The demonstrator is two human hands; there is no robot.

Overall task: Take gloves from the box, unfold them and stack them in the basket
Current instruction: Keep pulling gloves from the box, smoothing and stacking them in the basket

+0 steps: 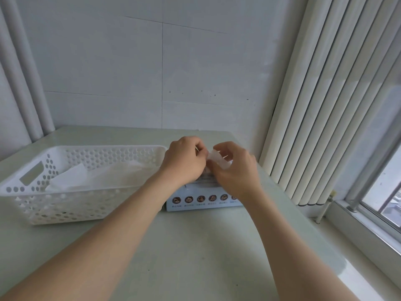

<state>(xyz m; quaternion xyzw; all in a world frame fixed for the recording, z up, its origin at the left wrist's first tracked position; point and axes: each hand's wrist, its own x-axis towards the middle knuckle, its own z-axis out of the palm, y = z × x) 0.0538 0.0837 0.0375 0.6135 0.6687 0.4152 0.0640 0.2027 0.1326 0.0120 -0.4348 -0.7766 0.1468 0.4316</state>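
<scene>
A folded, clear plastic glove (pixel 218 160) is held above the light blue glove box (pixel 201 203), which lies on the table just right of the basket. My left hand (pixel 184 161) pinches the glove's left edge. My right hand (pixel 235 170) pinches it from the right, fingers curled round it. The hands hide most of the box top. The white perforated basket (pixel 32 198) stands at the left and holds several unfolded clear gloves (pixel 91 177) lying flat.
The pale green table (pixel 195 246) ends at a white wall behind. Vertical white radiator pipes (pixel 314 118) and a window sill (pixel 368 231) stand close on the right. White pipes (pixel 26 88) run up the far left corner.
</scene>
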